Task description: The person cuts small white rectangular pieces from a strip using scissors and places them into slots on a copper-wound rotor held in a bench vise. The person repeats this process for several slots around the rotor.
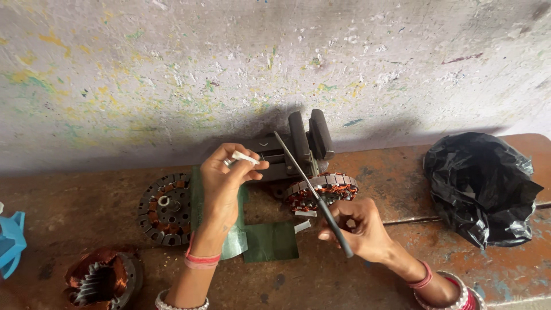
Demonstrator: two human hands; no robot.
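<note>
My left hand (225,178) is raised over the bench and pinches a small white paper strip (245,157) between thumb and fingers. My right hand (359,227) grips a long thin metal tool (313,192) with a dark handle, its tip slanting up and left toward a dark bench vise (304,146). A round stator with copper windings (324,189) sits clamped at the vise, just above my right hand. A sheet of green insulating paper (267,241) lies flat between my hands.
A second flat stator (166,209) lies left of my left wrist. A wound copper coil piece (100,281) sits at the bottom left, a blue plastic object (10,241) at the left edge. A crumpled black plastic bag (482,186) is at right. A paint-flecked wall stands behind the bench.
</note>
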